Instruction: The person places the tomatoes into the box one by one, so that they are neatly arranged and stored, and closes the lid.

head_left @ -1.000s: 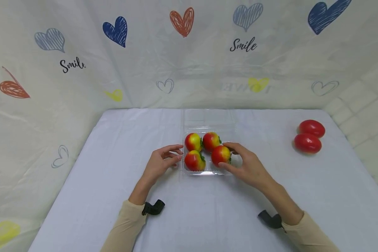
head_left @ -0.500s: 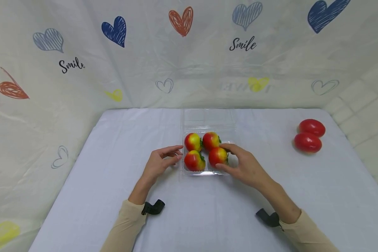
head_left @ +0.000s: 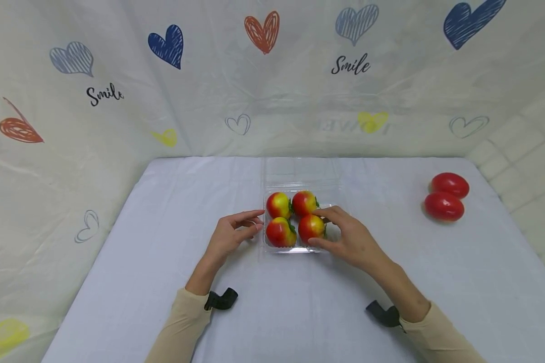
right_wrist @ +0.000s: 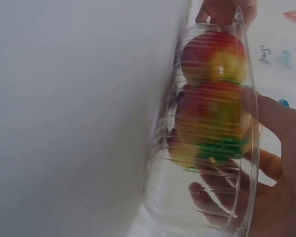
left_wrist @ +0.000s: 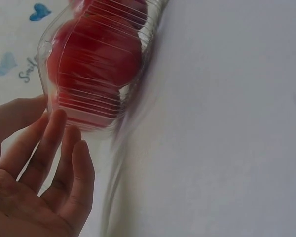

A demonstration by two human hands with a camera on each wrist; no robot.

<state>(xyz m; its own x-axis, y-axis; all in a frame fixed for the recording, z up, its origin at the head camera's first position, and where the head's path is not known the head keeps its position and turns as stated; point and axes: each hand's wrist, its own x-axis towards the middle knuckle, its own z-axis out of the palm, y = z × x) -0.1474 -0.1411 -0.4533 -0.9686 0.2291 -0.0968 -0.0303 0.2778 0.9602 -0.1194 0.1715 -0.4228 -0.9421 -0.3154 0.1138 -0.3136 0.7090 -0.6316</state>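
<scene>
Over white cloth (head_left: 281, 307) before heart-printed sheeting (head_left: 209, 91), the right grip (head_left: 355, 240) pinches a red-yellow fruit (head_left: 310, 230), the left grip (head_left: 227, 235) loosely spread

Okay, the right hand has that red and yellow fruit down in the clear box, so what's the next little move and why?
Probably spread the fingers of the right hand and let go: the fruit it holds appears low inside the clear box, beside three similar fruits, while the left hand is at the box's left side.
</scene>
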